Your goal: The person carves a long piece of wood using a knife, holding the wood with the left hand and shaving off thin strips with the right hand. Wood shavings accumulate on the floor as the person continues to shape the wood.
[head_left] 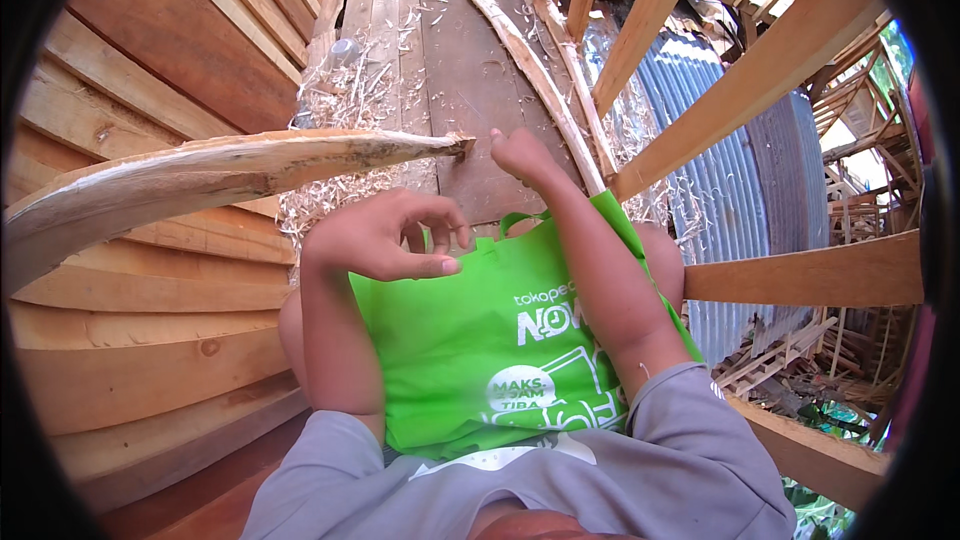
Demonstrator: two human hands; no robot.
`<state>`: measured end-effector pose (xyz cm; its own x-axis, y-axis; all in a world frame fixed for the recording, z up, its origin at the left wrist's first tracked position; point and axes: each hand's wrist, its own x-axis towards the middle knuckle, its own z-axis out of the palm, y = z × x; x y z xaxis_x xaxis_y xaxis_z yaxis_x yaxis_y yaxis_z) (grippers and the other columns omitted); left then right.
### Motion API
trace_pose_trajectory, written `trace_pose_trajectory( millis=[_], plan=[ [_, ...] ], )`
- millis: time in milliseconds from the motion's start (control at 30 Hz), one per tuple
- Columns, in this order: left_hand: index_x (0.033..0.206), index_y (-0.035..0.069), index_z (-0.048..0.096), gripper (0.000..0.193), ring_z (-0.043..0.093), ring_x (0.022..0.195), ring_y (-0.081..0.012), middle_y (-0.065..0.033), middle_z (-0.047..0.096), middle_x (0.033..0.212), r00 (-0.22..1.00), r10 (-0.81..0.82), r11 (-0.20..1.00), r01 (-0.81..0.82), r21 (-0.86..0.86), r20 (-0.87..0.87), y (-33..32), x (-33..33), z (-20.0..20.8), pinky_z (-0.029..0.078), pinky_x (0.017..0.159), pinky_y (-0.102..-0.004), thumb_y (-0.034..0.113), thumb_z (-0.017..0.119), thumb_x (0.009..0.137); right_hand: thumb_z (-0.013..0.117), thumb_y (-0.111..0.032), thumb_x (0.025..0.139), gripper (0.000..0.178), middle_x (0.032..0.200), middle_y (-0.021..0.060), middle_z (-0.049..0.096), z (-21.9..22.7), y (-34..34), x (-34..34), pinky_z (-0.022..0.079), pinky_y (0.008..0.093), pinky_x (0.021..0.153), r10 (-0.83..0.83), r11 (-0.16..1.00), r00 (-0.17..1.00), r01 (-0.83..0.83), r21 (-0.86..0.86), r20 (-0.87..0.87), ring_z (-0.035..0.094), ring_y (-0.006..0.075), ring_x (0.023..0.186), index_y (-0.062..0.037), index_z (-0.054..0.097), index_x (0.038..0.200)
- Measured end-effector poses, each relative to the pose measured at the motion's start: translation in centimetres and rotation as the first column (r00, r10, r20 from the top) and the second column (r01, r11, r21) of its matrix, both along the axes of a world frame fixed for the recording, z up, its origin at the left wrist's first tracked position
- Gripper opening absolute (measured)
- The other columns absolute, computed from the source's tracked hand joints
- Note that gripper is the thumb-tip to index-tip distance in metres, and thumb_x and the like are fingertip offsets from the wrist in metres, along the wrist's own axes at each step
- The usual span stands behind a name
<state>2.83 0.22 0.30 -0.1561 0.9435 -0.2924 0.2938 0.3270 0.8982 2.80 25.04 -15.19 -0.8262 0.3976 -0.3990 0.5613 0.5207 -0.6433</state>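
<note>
A bright green cloth bag [430, 340] with white print lies across my lap, and one of its handles shows by my right wrist. Over the bag's top left corner is my left hand [390, 235]. Its fingers curl loosely, with a gap between them and the thumb, and I see nothing held in it. Farther forward, above the plank floor, my right hand [522, 157] is closed in a pinch. Whatever it may hold is hidden or too small to name. Just left of it ends a long curved piece of pale wood [300, 160], which reaches in from the left.
Stacked boards [150, 270] form a wall on my left. Wood shavings [345, 105] litter the plank floor [460, 50]. Two peeled poles [520, 50] lie ahead. To the right stand slanting timber beams [740, 70] and corrugated metal sheets [710, 160].
</note>
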Motion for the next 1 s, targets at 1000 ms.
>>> trace_pose_trajectory(
  millis=[1000],
  plan=[
    [0.095,-0.018,0.058,0.05,0.035,0.042,-0.011,0.0021,0.041,0.055,0.16,-0.857,0.397,-0.398,0.827,0.489,3.0,13.0,4.8,0.033,0.041,-0.0258,0.028,0.061,0.074,0.044,-0.048,0.101,0.052,0.06,0.0024,0.046,1.9,1.6,1.6,0.037,0.0357,0.047,-0.029,0.996,0.997,0.034,-0.084,0.068,0.044,0.0156,0.05,-0.0007,0.056,0.084]
  ],
)
